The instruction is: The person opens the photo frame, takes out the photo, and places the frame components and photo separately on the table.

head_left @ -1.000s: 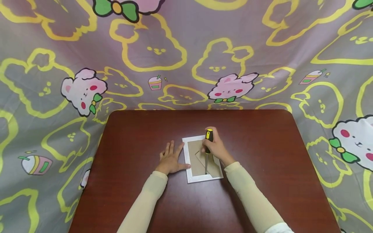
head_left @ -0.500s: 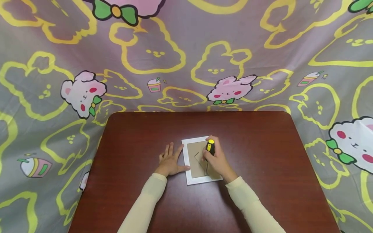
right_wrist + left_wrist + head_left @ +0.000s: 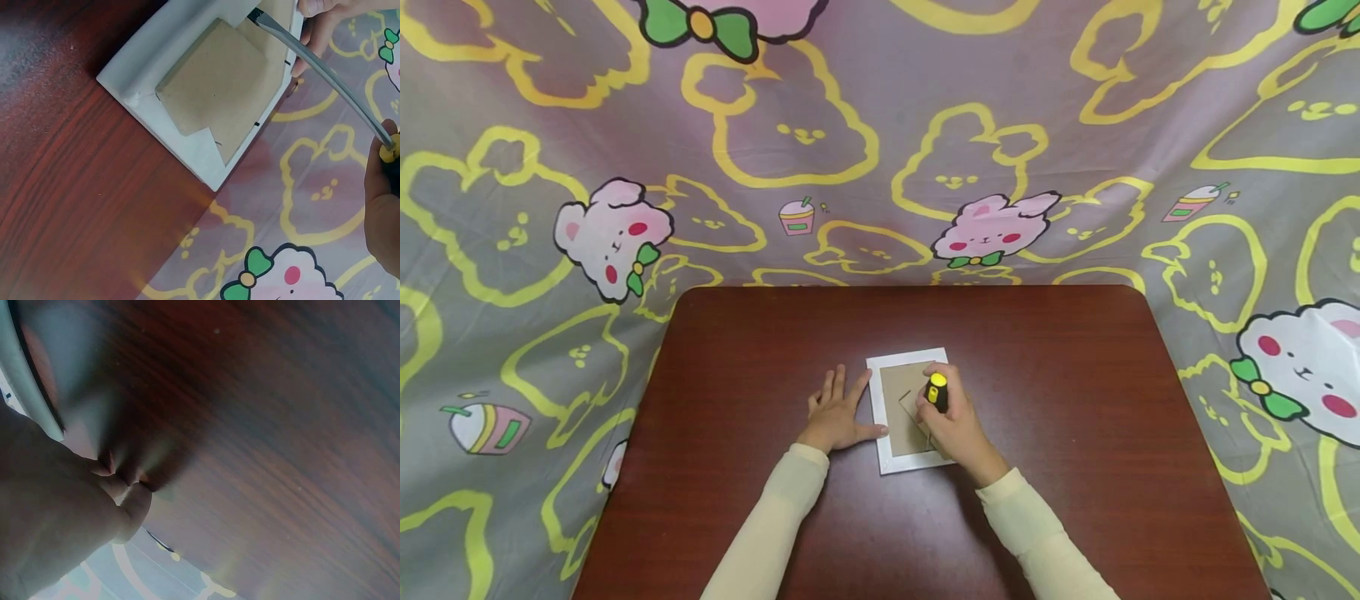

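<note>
A white picture frame (image 3: 878, 407) lies back side up on the table, its brown backing board (image 3: 897, 429) showing a cut flap. My left hand (image 3: 837, 423) rests on the table with fingers spread, thumb and forefinger touching the frame's left side. In the left wrist view, the left hand (image 3: 62, 512) partly hides its own fingers. My right hand (image 3: 961, 429) grips a screwdriver (image 3: 937, 392) with a black and yellow handle. In the right wrist view its shaft (image 3: 331, 81) slants to the frame's inner edge, flat tip at the backing board.
Dark reddish-brown table (image 3: 760, 333) surrounds the frame. Behind and at both sides hangs a grey-purple cloth (image 3: 880, 192) printed with yellow outlines and white cartoon animals. Small black marks line the frame's inner rim (image 3: 257, 124) in the right wrist view.
My right hand has come down and nearer, tilting the screwdriver so its handle sits lower over the frame. The left hand and frame stay nearly in place.
</note>
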### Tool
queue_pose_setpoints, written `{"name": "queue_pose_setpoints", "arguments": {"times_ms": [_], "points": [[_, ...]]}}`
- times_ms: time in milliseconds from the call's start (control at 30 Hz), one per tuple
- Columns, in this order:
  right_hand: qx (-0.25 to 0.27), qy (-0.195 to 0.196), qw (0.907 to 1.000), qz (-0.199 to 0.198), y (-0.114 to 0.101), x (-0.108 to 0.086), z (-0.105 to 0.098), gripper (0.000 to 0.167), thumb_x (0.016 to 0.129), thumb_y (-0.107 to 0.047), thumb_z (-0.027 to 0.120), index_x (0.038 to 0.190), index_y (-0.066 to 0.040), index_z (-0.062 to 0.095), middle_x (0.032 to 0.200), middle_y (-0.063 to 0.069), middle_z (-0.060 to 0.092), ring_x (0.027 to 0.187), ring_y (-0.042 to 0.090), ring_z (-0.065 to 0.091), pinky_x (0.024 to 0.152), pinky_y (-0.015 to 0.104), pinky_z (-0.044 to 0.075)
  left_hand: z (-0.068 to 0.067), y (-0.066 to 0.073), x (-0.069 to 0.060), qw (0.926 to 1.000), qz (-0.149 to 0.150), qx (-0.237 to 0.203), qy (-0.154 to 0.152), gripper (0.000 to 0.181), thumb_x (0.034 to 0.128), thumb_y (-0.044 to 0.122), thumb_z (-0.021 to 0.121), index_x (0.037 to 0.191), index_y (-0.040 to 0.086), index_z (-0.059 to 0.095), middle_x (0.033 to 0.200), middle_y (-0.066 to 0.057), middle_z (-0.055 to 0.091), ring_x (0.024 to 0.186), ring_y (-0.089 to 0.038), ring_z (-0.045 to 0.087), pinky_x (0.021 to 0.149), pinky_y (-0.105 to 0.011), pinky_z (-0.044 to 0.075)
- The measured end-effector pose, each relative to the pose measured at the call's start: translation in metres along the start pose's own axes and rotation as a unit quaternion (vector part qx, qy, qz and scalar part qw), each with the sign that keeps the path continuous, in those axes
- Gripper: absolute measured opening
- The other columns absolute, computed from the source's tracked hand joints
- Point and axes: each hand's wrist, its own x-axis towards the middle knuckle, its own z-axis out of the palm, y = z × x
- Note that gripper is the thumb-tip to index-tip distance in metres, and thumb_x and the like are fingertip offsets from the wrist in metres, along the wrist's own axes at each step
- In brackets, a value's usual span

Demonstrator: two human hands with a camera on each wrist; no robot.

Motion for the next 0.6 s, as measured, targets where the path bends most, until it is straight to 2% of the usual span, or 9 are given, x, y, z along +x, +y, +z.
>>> {"name": "queue_pose_setpoints", "arguments": {"times_ms": [167,233,300,433,533,600], "points": [[0.008,0.003,0.9999,-0.013,-0.02,-0.001,0.0,0.044,0.085,0.021,0.056,0.124,0.003,0.045,0.081,0.021,0.059,0.062,0.039,0.061,0.059,0.026,0.051,0.001,0.0,0.0,1.0,-0.002,0.004,-0.001,0.114,0.0752,0.08,0.066,0.164,0.035,0.011,0.166,-0.023,-0.003,0.152,-0.039,-0.005,0.11,-0.062,0.018],[0.005,0.001,0.9999,-0.016,-0.031,-0.001,0.0,0.042,0.085,0.021,0.056,0.122,0.004,0.046,0.081,0.021,0.059,0.063,0.036,0.061,0.06,0.026,0.051,0.001,0.001,0.001,1.0,-0.004,0.003,-0.004,0.114,0.0752,0.08,0.066,0.164,0.035,0.01,0.166,-0.022,-0.004,0.152,-0.039,-0.006,0.111,-0.061,0.017],[-0.003,-0.001,0.9999,-0.015,-0.039,-0.003,0.0,0.04,0.084,0.02,0.058,0.12,0.004,0.047,0.082,0.017,0.06,0.065,0.026,0.06,0.06,0.026,0.05,0.001,0.001,0.0,1.0,-0.003,-0.001,-0.005,0.114,0.0751,0.079,0.067,0.164,0.035,0.011,0.166,-0.022,-0.004,0.152,-0.039,-0.006,0.111,-0.061,0.017],[-0.007,0.004,0.9999,-0.013,-0.043,-0.007,0.0,0.038,0.084,0.02,0.059,0.117,0.004,0.049,0.082,0.014,0.06,0.069,0.012,0.057,0.058,0.026,0.05,0.0,0.001,0.0,1.0,-0.001,-0.006,-0.004,0.113,0.0751,0.078,0.067,0.163,0.035,0.011,0.166,-0.022,-0.004,0.152,-0.039,-0.006,0.111,-0.061,0.017],[0.008,0.008,0.9999,-0.01,-0.042,-0.01,0.0,0.037,0.084,0.021,0.058,0.116,0.005,0.049,0.081,0.016,0.06,0.067,0.012,0.057,0.055,0.026,0.05,0.0,0.001,0.0,1.0,-0.002,-0.006,-0.003,0.113,0.0752,0.078,0.068,0.163,0.035,0.011,0.167,-0.022,-0.004,0.152,-0.038,-0.006,0.111,-0.061,0.016],[0.02,0.007,0.9998,-0.005,-0.041,-0.012,-0.001,0.038,0.084,0.022,0.057,0.116,0.004,0.048,0.081,0.017,0.06,0.063,0.018,0.058,0.053,0.026,0.049,0.001,0.0,0.0,1.0,-0.003,-0.007,-0.002,0.113,0.0752,0.078,0.067,0.163,0.036,0.01,0.167,-0.022,-0.004,0.152,-0.038,-0.006,0.111,-0.061,0.016]]}}
